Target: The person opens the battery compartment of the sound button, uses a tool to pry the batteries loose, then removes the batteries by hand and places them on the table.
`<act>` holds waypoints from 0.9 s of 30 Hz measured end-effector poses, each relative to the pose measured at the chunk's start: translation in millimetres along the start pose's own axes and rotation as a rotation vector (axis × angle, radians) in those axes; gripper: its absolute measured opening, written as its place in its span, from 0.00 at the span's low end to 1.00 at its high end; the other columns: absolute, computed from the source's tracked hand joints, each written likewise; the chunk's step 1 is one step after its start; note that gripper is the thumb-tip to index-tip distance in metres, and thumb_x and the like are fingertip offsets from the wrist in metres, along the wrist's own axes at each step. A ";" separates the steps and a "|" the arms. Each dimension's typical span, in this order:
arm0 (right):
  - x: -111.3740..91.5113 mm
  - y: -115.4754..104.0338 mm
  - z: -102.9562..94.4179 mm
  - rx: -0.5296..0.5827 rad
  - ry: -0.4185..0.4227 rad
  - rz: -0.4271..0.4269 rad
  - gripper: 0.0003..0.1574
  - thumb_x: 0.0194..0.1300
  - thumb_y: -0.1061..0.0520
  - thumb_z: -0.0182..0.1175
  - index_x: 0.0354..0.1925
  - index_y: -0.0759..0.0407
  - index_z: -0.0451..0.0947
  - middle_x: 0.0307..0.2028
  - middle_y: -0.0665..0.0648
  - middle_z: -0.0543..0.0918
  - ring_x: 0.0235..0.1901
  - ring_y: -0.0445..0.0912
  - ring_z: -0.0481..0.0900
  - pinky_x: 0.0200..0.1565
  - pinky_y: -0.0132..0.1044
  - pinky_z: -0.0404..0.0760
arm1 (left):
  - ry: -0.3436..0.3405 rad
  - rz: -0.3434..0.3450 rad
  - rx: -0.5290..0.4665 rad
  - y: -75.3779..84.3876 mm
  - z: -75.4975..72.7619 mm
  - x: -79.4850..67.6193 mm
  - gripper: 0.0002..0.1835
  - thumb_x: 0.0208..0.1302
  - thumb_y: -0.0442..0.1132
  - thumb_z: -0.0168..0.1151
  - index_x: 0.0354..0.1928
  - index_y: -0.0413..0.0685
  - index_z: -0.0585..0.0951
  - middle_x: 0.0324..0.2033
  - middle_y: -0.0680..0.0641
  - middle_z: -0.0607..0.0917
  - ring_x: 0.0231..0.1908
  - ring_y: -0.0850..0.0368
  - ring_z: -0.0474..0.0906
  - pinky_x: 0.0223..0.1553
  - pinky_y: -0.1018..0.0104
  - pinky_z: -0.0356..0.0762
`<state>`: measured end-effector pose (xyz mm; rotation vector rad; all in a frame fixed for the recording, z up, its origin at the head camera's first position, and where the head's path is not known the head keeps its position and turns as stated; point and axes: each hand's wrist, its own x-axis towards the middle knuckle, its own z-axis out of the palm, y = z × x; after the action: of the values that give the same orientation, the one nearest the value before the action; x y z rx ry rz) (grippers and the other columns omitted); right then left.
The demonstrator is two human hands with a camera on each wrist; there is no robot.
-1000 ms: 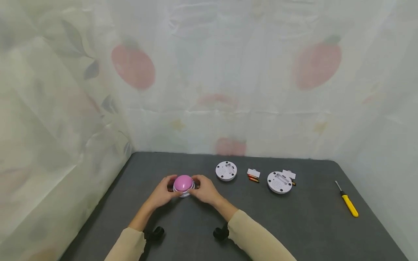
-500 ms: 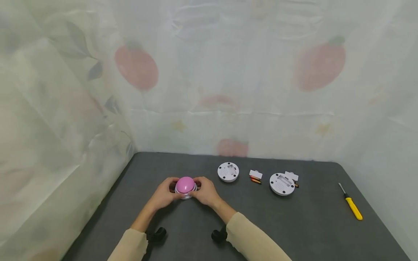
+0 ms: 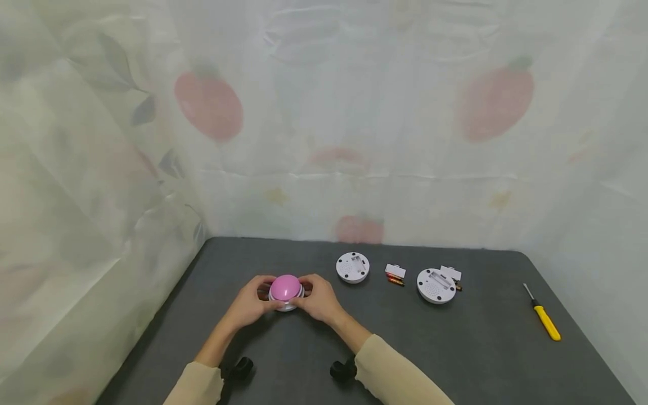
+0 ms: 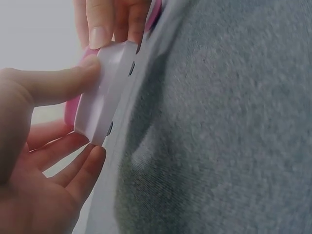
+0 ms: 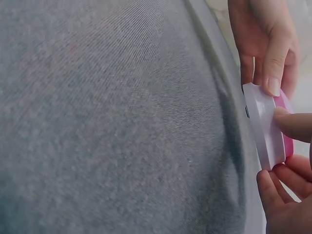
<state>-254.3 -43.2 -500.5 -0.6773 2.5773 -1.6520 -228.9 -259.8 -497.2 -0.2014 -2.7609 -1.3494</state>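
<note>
Pink-domed push button [image 3: 286, 288] is the landmark, dome up, between both hands; left hand [image 3: 255, 302] at its left side, thumb on the near white rim, fingers curled round the side; right hand [image 3: 319, 299] mirrors that at its right side, thumb and fingers pinching the same white housing; both grips narrow, set to the button's width; thumbs block part of the near rim, fingers block its sides; wrist views show dark feet under the base; can't tell if base touches the dark grey table [image 3: 486, 343].

Right of the button and slightly beyond it, white round base [image 3: 352, 266] lies underside up, battery bay exposed; further right, white battery cover [image 3: 395, 270] with red-and-gold batteries [image 3: 395, 279] just on its near side; further right again, second white base [image 3: 436, 286], also bay up, partly hiding another battery cover [image 3: 451, 273] and a battery [image 3: 458, 287] behind it; far right of the button, yellow-handled screwdriver [image 3: 542, 313], tip pointing away; beyond the button, fruit-print curtain [image 3: 324, 112]; nearer than the button, black wrist mounts [image 3: 242, 368] by both sleeves [image 3: 400, 368].
</note>
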 end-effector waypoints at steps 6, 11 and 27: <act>-7.4 -5.7 -11.0 0.014 0.008 -0.007 0.31 0.54 0.57 0.78 0.53 0.67 0.80 0.47 0.60 0.82 0.45 0.52 0.84 0.48 0.44 0.83 | -0.016 0.011 -0.005 11.7 -1.9 -3.3 0.35 0.53 0.46 0.80 0.61 0.43 0.77 0.53 0.44 0.80 0.47 0.51 0.81 0.51 0.50 0.79; -16.6 -6.2 -21.9 -0.007 0.018 -0.025 0.31 0.53 0.56 0.79 0.53 0.64 0.80 0.47 0.58 0.82 0.45 0.50 0.84 0.49 0.43 0.83 | -0.055 0.069 -0.022 21.7 0.3 -4.9 0.35 0.53 0.46 0.81 0.60 0.42 0.78 0.52 0.44 0.80 0.47 0.50 0.80 0.51 0.48 0.78; -54.1 -3.1 -70.4 0.065 0.023 0.018 0.34 0.56 0.47 0.77 0.57 0.59 0.79 0.51 0.56 0.82 0.49 0.52 0.82 0.52 0.48 0.81 | -0.153 0.220 -0.070 66.1 21.3 -9.9 0.30 0.57 0.49 0.78 0.58 0.44 0.79 0.49 0.48 0.80 0.47 0.50 0.78 0.53 0.44 0.77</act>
<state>-220.6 36.0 -478.6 -0.6331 2.5241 -1.7397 -209.5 -203.8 -459.8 -0.6170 -2.7111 -1.4267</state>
